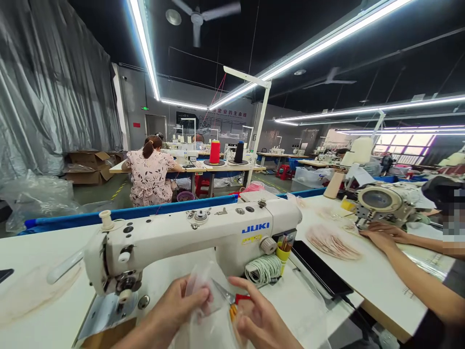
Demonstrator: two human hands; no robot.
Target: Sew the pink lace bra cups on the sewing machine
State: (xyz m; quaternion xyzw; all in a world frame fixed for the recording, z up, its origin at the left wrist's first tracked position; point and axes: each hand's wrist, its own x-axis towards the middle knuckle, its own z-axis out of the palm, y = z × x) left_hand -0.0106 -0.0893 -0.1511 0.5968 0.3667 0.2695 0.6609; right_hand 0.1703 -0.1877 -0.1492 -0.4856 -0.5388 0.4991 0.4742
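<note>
My left hand (pixel 178 310) pinches a thin, translucent pinkish fabric piece (pixel 207 310) in front of the white JUKI sewing machine (pixel 196 237). Just right of it, my right hand (pixel 263 322) grips small thread snips with red and yellow handles (pixel 232 300), blades pointing left toward the fabric. Both hands are low at the table's near edge. The lower fabric is cut off by the frame.
A coil of white cord (pixel 263 269) and a yellow cup of tools (pixel 283 249) stand by the machine's base. A black tablet (pixel 319 271) lies to the right. A co-worker's hands (pixel 381 235) rest at the neighbouring machine beside a fan of pink pieces (pixel 332 242). Another person (pixel 150 174) sews farther back.
</note>
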